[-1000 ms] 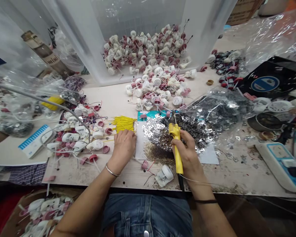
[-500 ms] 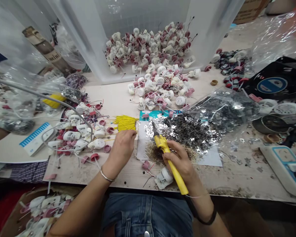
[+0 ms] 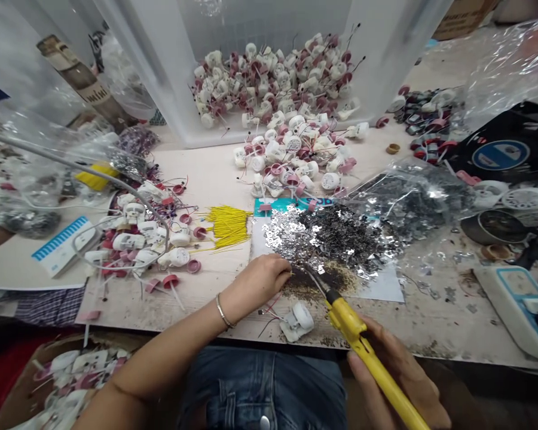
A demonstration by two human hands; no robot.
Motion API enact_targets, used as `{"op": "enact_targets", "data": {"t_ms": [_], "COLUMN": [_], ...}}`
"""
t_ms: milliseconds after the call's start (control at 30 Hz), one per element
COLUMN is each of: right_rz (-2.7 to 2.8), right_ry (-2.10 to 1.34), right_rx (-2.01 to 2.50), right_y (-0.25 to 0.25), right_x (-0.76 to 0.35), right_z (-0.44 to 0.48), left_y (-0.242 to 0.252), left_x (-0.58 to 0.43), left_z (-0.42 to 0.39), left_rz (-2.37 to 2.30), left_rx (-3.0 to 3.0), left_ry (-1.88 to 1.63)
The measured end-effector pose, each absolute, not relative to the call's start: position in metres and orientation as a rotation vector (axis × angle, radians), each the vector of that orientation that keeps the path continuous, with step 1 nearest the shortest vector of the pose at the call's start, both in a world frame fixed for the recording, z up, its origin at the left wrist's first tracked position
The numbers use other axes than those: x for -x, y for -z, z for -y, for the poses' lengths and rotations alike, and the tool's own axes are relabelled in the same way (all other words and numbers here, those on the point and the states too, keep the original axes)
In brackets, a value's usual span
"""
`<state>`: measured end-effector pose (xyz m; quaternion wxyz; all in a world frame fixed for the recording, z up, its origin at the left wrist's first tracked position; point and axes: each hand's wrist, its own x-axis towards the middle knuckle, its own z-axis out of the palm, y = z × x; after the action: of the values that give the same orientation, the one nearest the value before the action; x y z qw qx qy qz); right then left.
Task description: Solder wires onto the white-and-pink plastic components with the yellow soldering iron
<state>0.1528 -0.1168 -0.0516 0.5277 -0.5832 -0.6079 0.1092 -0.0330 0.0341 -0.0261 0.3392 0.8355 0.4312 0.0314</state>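
My left hand (image 3: 262,279) rests at the lower edge of the heap of metal flakes (image 3: 336,239), with its fingers (image 3: 280,269) drawn together at the tips. Anything pinched between them is too small for me to make out. My right hand (image 3: 392,373) is below and to the right of the heap, its fingers clamped around the yellow handle of the soldering iron (image 3: 356,340). The iron's thin metal tip reaches the heap's lower edge, just beside my left fingertips, above dark granular debris (image 3: 327,280). A white plastic fitting (image 3: 298,321) with thin wires lies just below the heap. Left of the heap are a bundle of yellow wires (image 3: 228,227) and, beyond it, loose white-and-pink fittings (image 3: 143,239). Behind the heap stands a clear plastic bin (image 3: 147,71) holding many more such fittings. A clear bag of metal pieces (image 3: 416,200) touches the heap on its right, and a power strip (image 3: 506,304) lies farther right.
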Motion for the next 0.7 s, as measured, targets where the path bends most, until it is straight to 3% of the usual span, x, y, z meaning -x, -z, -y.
{"op": "enact_targets", "data": {"t_ms": [200,400,700], "right_rz": [1.585,1.563,1.810], "right_ry": [-0.267,-0.420,-0.349], "right_rx": [1.319,1.331,1.199], "right_y": [0.048,0.043,0.049], "right_x": [-0.165,-0.159,-0.158], "right_z": [0.128,0.130,0.114], "left_y": [0.024,0.020,0.011], "left_x": [0.042,0.045,0.033], "left_z": [-0.031,-0.028,-0.029], "left_rz": [-1.250,-1.314,-1.435], "left_rx": [-2.105,-2.097,-2.148], "left_ry": [-0.189,-0.049,0.138]}}
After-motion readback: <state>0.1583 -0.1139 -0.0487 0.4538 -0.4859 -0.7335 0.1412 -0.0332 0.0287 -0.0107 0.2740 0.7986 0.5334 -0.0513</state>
